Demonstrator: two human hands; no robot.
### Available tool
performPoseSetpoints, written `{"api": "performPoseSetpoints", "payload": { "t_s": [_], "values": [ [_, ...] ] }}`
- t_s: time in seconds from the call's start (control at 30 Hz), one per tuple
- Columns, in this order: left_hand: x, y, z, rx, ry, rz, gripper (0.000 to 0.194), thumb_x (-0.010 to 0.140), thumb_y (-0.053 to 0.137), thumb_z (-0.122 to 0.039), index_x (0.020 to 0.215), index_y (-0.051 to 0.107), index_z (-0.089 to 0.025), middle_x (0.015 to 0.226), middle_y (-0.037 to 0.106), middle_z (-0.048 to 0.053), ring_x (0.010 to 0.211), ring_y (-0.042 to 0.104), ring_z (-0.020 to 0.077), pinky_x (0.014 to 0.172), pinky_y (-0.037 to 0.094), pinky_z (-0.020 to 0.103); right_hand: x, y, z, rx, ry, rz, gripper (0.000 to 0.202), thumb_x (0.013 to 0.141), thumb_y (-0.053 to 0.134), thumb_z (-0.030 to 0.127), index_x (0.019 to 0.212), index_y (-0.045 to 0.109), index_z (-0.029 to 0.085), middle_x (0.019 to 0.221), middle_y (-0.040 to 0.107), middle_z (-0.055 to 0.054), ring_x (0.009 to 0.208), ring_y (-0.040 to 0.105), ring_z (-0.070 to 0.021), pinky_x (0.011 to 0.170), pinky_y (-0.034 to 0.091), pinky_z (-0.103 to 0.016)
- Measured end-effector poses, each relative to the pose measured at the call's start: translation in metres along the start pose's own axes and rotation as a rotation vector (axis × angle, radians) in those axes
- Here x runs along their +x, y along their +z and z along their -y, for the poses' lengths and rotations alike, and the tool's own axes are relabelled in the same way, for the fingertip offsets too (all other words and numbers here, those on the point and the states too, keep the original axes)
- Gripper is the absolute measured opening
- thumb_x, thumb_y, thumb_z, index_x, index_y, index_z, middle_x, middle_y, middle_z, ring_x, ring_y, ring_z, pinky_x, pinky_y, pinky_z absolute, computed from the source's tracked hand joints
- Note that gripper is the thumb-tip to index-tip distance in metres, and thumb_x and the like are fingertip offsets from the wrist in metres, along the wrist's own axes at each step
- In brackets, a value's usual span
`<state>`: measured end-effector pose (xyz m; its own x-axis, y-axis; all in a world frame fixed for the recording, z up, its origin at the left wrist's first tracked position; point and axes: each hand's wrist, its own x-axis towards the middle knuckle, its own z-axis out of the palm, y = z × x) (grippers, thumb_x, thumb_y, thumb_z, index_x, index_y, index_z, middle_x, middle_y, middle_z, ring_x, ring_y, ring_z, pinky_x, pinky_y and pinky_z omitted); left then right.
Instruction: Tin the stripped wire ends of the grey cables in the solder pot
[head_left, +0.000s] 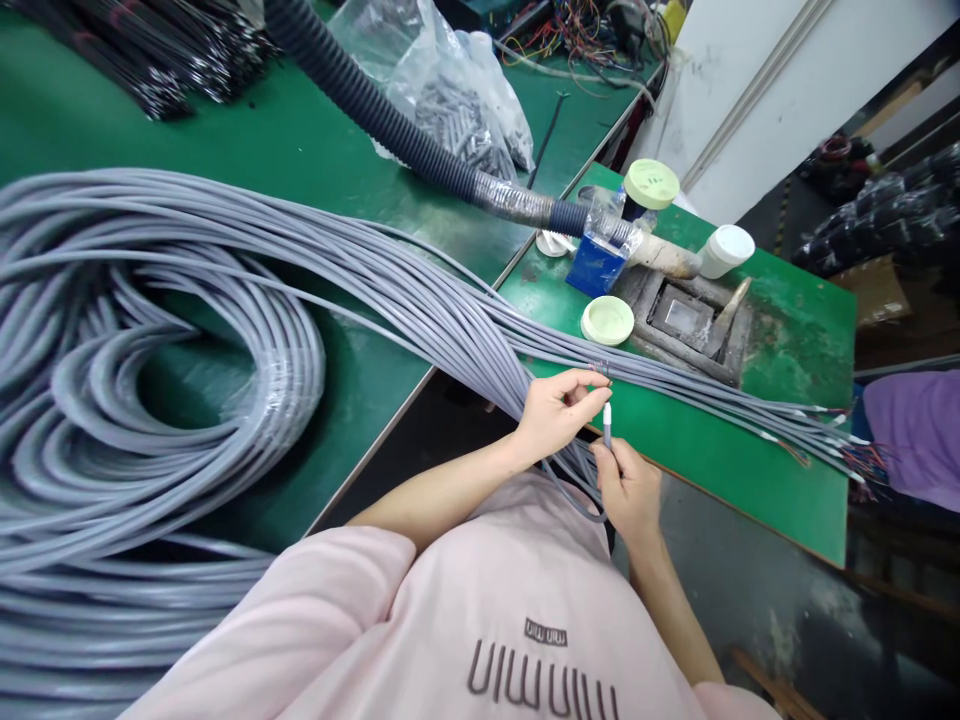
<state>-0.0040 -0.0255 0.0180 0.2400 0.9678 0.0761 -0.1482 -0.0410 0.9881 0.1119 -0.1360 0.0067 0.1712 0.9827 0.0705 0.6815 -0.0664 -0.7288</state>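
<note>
1. The left hand (553,410) pinches the end of one grey cable (598,368) between thumb and forefinger, just above the edge of the green table (697,450).
2. The right hand (628,487) is closed around a cable end with a white tip (607,415), held upright.
3. The grey cable bundle (420,290) lies across the table from a large coil (150,400).
4. A pale green lid (607,320) sits beside the bundle; it seems to be loose.

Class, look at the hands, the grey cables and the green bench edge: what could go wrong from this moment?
1. The right hand pinches one grey cable end upright; the thin end could slip free.
2. The left hand works beside the cable bundle, so neighbouring strands might be mixed up.
3. The bundle crosses the bench edge and could slide off.
</note>
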Motion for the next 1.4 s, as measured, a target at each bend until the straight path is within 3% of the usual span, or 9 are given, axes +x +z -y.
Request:
{"api": "performPoseSetpoints", "payload": {
  "t_s": [0.27, 0.67, 0.73, 0.83, 0.93, 1.1, 1.17, 1.23, 1.4],
  "values": [
    [0.003, -0.002, 0.006, -0.057, -0.140, 0.037, 0.030, 0.077, 0.070, -0.039, 0.088, 0.070, -0.011, 0.051, 0.056, -0.003, 0.046, 0.050, 0.0057, 0.050, 0.041, 0.017, 0.002, 0.000, -0.001, -0.076, -0.091, -0.065, 0.024, 0.097, 0.048, 0.031, 0.088, 0.066, 0.018, 0.067, 0.065, -0.001, 0.055, 0.053, -0.0114, 0.057, 0.037, -0.023],
    [0.015, -0.014, -0.003, -0.049, -0.269, 0.268, 0.039, 0.075, 0.072, -0.045, 0.091, 0.070, -0.010, 0.047, 0.055, -0.004, 0.040, 0.047, 0.0060, 0.044, 0.037, 0.017, 0.004, 0.000, 0.000, -0.051, -0.068, -0.043, 0.028, 0.095, 0.049, 0.032, 0.074, 0.061, 0.018, 0.060, 0.057, 0.000, 0.054, 0.048, -0.0114, 0.057, 0.032, -0.026],
    [0.013, -0.014, -0.002, 0.050, -0.111, 0.268, 0.033, 0.080, 0.068, -0.042, 0.086, 0.070, -0.011, 0.047, 0.054, -0.004, 0.041, 0.047, 0.0061, 0.046, 0.037, 0.018, 0.005, 0.000, 0.000, 0.137, 0.058, 0.019, 0.030, 0.094, 0.051, 0.037, 0.072, 0.060, 0.019, 0.054, 0.054, 0.001, 0.051, 0.047, -0.0114, 0.055, 0.033, -0.025],
    [0.007, -0.011, -0.001, 0.292, 0.366, 0.243, 0.024, 0.087, 0.063, -0.035, 0.085, 0.072, -0.014, 0.053, 0.060, -0.001, 0.048, 0.051, 0.0065, 0.053, 0.038, 0.020, 0.010, -0.001, 0.001, 0.666, 0.295, 0.159, 0.044, 0.094, 0.047, 0.049, 0.063, 0.055, 0.020, 0.043, 0.046, 0.004, 0.040, 0.041, -0.0108, 0.046, 0.033, -0.025],
    [-0.001, -0.005, 0.003, 0.485, 0.766, 0.232, 0.019, 0.089, 0.060, -0.031, 0.088, 0.072, -0.017, 0.060, 0.066, 0.000, 0.051, 0.052, 0.0073, 0.054, 0.035, 0.024, 0.019, -0.003, 0.002, 1.112, 0.407, 0.251, 0.057, 0.091, 0.043, 0.062, 0.053, 0.049, 0.020, 0.038, 0.041, 0.003, 0.034, 0.037, -0.0105, 0.038, 0.031, -0.025],
    [-0.010, 0.003, 0.013, 0.500, 0.932, 0.132, 0.014, 0.088, 0.061, -0.028, 0.089, 0.071, -0.018, 0.058, 0.065, -0.002, 0.047, 0.049, 0.0071, 0.050, 0.029, 0.027, 0.028, -0.006, 0.005, 1.323, 0.434, 0.152, 0.037, 0.083, 0.065, 0.052, 0.066, 0.057, 0.019, 0.038, 0.037, 0.007, 0.032, 0.030, -0.0079, 0.035, 0.029, -0.021],
    [-0.014, 0.005, 0.013, 0.420, 0.863, 0.167, 0.016, 0.089, 0.060, -0.029, 0.088, 0.072, -0.018, 0.055, 0.063, -0.002, 0.046, 0.049, 0.0071, 0.050, 0.030, 0.026, 0.028, -0.007, 0.007, 1.333, 0.401, 0.096, 0.032, 0.082, 0.066, 0.047, 0.068, 0.058, 0.019, 0.040, 0.038, 0.008, 0.034, 0.031, -0.0072, 0.036, 0.031, -0.020],
    [-0.018, 0.009, 0.011, 0.242, 0.675, 0.246, 0.018, 0.088, 0.061, -0.030, 0.088, 0.072, -0.017, 0.055, 0.064, 0.000, 0.049, 0.053, 0.0075, 0.051, 0.035, 0.024, 0.027, -0.007, 0.008, 1.332, 0.368, 0.022, 0.028, 0.081, 0.068, 0.045, 0.071, 0.061, 0.020, 0.045, 0.042, 0.007, 0.038, 0.035, -0.0068, 0.039, 0.035, -0.019],
    [-0.024, 0.022, 0.004, -0.372, -0.147, 0.308, 0.027, 0.079, 0.071, -0.038, 0.081, 0.067, -0.011, 0.063, 0.067, 0.003, 0.050, 0.059, 0.0094, 0.044, 0.040, 0.019, 0.029, -0.008, 0.008, 1.226, 0.218, -0.200, 0.017, 0.080, 0.071, 0.038, 0.082, 0.066, 0.022, 0.053, 0.051, 0.005, 0.047, 0.048, -0.0086, 0.047, 0.041, -0.020]
  ]
}}
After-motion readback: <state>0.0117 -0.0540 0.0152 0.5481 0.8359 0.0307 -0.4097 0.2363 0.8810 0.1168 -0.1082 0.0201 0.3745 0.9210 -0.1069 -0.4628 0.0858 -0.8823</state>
